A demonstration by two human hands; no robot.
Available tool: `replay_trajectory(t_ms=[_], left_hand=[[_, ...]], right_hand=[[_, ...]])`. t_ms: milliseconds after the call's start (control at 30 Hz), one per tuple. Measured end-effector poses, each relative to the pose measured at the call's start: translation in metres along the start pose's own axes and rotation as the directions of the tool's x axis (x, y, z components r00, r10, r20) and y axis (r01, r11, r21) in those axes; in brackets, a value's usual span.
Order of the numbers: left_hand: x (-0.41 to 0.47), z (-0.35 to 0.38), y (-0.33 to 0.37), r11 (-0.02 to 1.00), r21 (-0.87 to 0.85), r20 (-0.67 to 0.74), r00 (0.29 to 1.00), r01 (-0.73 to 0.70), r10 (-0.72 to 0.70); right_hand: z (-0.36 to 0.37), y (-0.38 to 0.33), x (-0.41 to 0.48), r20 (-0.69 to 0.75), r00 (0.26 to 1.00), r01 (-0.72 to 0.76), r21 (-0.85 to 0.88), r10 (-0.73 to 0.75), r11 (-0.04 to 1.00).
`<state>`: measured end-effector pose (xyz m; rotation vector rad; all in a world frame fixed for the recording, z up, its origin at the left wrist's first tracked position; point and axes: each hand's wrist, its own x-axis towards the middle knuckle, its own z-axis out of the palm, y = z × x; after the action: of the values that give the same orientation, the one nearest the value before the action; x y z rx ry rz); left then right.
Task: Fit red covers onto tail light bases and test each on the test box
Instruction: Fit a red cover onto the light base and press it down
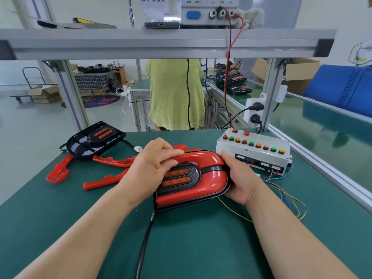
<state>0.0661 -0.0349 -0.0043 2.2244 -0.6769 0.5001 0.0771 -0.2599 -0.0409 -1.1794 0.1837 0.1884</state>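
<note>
Your left hand [153, 166] curls over the cover [203, 160] and your right hand [239, 182] grips the light [193, 176] mid-desk [201, 248], its long axis pointing 2 o'clock at the test box [255, 158], nearest your right.

Bare forearms and hands [150, 170]

Red-covered tail light [213, 178] mid-mat, bare black base [94, 139] far left beside loose red covers [58, 172], white test box [259, 157] right.
</note>
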Motion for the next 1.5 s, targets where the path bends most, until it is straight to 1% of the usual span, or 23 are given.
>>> replay_trajectory(t_ms=[200,633,833,967,1167,1300,1400,1500], left_hand=[[0.0,-0.004,-0.001,0.999,0.038,-0.003,1.0,-0.025,0.025],[0.0,0.002,-0.006,1.0,0.01,-0.02,1.0,-0.006,0.006],[-0.003,0.007,-0.007,0.998,-0.065,-0.054,0.998,0.013,-0.017],[-0.004,0.007,-0.005,0.99,-0.134,-0.037,0.999,0.034,-0.039],[0.0,0.0,-0.006,0.995,-0.079,-0.008,0.998,0.058,-0.059],[0.0,-0.002,-0.005,0.999,-0.038,0.005,0.999,0.038,-0.038],[-0.001,-0.003,-0.004,0.999,-0.021,-0.013,1.0,0.026,-0.026],[-0.004,-0.001,-0.001,0.999,0.03,-0.048,0.999,-0.023,0.025]], right_hand=[[0.0,0.0,0.001,0.008,1.0,0.012,-0.006,-0.012,1.0],[0.0,0.0,0.0,0.035,0.999,0.03,-0.048,-0.028,0.998],[0.0,0.001,-0.001,0.019,1.0,0.025,-0.049,-0.024,0.998],[0.002,0.001,-0.001,0.013,1.0,0.016,-0.043,-0.015,0.999],[0.002,0.001,0.001,0.039,0.998,0.05,-0.058,-0.048,0.997],[0.002,0.001,0.001,0.032,0.998,0.058,-0.059,-0.056,0.997],[0.003,0.0,0.0,0.038,0.997,0.066,-0.053,-0.064,0.996],[0.003,-0.001,0.0,0.029,0.997,0.076,-0.041,-0.075,0.996]])
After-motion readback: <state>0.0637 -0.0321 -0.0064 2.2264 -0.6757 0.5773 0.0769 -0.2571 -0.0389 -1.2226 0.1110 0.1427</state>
